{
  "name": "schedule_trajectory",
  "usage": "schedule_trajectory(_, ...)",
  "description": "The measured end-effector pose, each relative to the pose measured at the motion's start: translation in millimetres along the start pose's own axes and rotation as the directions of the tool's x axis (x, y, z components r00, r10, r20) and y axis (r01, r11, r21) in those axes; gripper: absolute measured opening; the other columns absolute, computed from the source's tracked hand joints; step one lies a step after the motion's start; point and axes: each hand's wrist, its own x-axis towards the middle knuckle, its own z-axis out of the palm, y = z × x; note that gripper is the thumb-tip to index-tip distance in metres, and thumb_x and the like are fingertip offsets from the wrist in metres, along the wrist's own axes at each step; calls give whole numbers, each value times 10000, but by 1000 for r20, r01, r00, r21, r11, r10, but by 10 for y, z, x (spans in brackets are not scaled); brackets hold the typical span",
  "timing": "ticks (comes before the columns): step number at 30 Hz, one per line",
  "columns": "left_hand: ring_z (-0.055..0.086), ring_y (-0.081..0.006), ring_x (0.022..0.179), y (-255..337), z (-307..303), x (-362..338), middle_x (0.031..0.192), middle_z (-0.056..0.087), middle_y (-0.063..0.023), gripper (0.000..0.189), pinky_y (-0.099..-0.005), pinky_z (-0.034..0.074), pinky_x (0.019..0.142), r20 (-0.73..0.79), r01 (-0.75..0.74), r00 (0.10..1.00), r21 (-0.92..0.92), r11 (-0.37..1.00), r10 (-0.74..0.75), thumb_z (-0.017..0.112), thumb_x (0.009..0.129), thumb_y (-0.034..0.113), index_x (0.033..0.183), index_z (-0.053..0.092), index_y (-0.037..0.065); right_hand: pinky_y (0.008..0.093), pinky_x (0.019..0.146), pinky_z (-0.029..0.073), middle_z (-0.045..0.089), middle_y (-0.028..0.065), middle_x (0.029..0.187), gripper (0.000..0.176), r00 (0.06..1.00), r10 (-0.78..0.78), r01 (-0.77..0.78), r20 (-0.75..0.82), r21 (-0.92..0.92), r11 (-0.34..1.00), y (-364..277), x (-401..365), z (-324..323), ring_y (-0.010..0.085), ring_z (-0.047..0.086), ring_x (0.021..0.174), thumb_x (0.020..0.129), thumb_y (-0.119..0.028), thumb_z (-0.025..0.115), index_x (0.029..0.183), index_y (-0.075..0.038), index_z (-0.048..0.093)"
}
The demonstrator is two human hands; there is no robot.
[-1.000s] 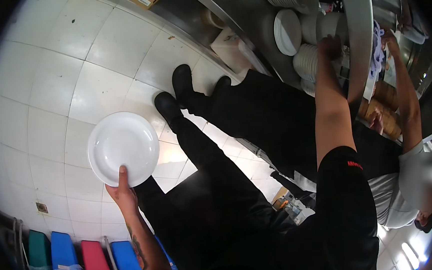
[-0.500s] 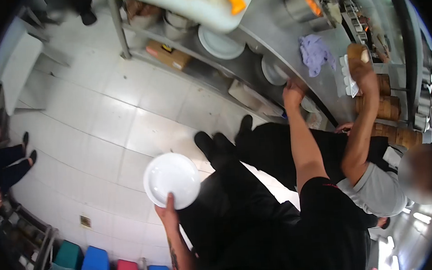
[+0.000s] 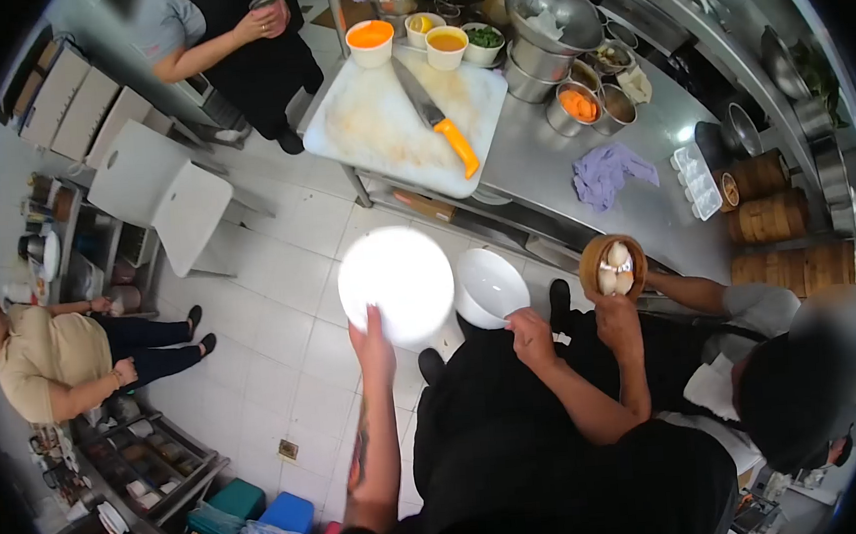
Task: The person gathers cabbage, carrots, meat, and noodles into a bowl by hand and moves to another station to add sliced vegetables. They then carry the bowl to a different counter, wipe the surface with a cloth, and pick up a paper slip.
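The round white plate (image 3: pixel 399 274) — very bright, face up — is held just beside the deep white bowl (image 3: pixel 489 285), which is tilted.

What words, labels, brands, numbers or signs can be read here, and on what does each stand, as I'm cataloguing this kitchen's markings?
No text can be read.
White plate: washed out by glare.
White bowl: no lettering seen.
Knife: any blade marking is too small to read.
Cardboard box under the table: any print is too small to read.
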Motion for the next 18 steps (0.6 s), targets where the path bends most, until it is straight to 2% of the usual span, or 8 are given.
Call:
schedule_trajectory(1, 551, -234, 1226, 183, 268, 329, 1364, 565, -167, 515, -355, 425, 1045, 45, -135, 990, -16, 991, 136, 568, 1023, 250, 1408, 443, -68, 429, 738, 512, 646, 159, 838, 132, 1000, 1, 0, -12, 8, 1000, -206, 127, -73, 365, 640, 841, 768, 70, 560, 831, -25, 627)
schedule_trajectory(4, 550, -240, 1235, 681, 862, 1286, 1346, 577, -184, 501, -353, 439, 1034, 120, -343, 937, 118, 932, 329, 556, 1028, 244, 1418, 437, -48, 423, 731, 510, 646, 157, 844, 128, 980, -130, 146, -151, 96, 985, -520, 548, -295, 372, 626, 822, 781, 74, 542, 847, -4, 619)
schedule_trajectory(7, 605, -247, 1153, 859, 1106, 2081, 1315, 592, -192, 464, -348, 490, 968, 179, -289, 948, 140, 947, 263, 563, 1022, 209, 1394, 454, -47, 415, 735, 513, 649, 153, 844, 156, 945, -124, 150, -302, 65, 987, -431, 1122, -455, 366, 627, 827, 766, 80, 541, 862, -7, 627)
schedule_trajectory(9, 655, -254, 1037, 937, 1253, 2335, 1267, 614, -188, 418, -349, 531, 887, 144, -188, 977, 243, 952, 156, 573, 1013, 167, 1356, 477, -50, 414, 735, 514, 653, 146, 845, 173, 934, -96, 110, -344, 20, 994, -291, 1473, -589, 360, 628, 831, 746, 86, 551, 865, -12, 630)
schedule_trajectory(11, 677, -269, 978, 797, 1240, 2577, 1175, 653, -193, 400, -372, 547, 841, 88, -196, 980, 226, 954, 180, 624, 975, 160, 1293, 520, -59, 413, 735, 516, 657, 139, 847, 193, 924, -92, 90, -372, -24, 996, -73, 1741, -671, 354, 628, 834, 727, 93, 560, 867, -16, 633)
schedule_trajectory(13, 676, -301, 1006, 639, 1071, 2906, 1102, 678, -218, 411, -410, 544, 849, 134, -390, 908, 612, 688, 396, 690, 918, 186, 1210, 566, -75, 424, 732, 518, 663, 121, 844, 247, 900, -115, 38, -420, -187, 982, 224, 1948, -656, 341, 627, 839, 689, 103, 585, 884, -32, 656)
schedule_trajectory(14, 674, -374, 1015, 616, 1060, 2972, 1082, 676, -269, 440, -440, 533, 877, 126, -416, 873, 698, 582, 472, 744, 857, 219, 1136, 594, -86, 427, 740, 518, 669, 103, 862, 300, 910, -66, -14, -410, -188, 982, 252, 2007, -693, 324, 622, 877, 667, 113, 599, 905, -50, 679)
schedule_trajectory(18, 660, -436, 982, 932, 1237, 2962, 1063, 670, -284, 466, -468, 522, 884, 183, -417, 848, 809, 413, 498, 759, 841, 256, 1114, 602, -87, 421, 764, 521, 679, 94, 900, 329, 931, -125, 22, -344, -289, 957, 356, 2158, -740, 311, 618, 922, 662, 114, 601, 923, -63, 695)
